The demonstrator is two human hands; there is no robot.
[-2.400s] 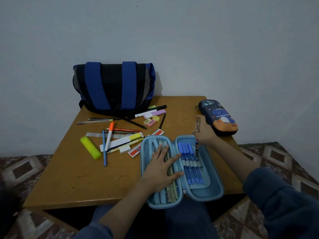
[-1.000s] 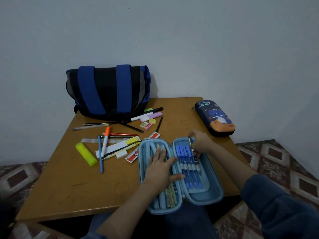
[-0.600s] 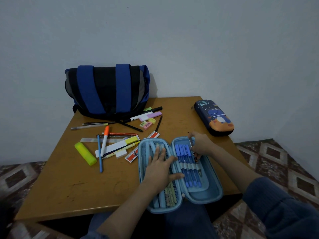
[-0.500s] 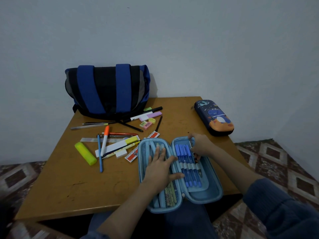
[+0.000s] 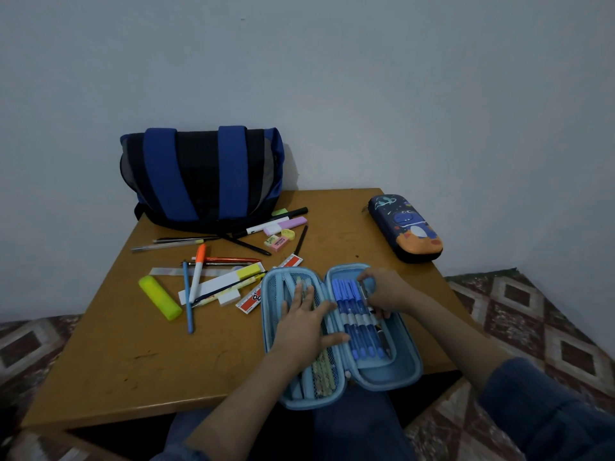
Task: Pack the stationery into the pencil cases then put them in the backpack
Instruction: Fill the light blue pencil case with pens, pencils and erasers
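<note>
Head view: light-blue pencil case lies open at the tabletop's near edge. Left hand flat, fingers spread, pressing its left half. Right hand pinches dark pen beside blue pens. Ruler partly under case's left rim. Yellow highlighter loose at left. Backpack far left, closed dinosaur case far right.

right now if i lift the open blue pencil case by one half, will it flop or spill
It would probably fold at the spine: the open pencil case lies as two halves, so the free one should swing. Each moulded shell looks stiff and should keep its shape. The blue pens sit under a band, so they likely stay put.
</note>
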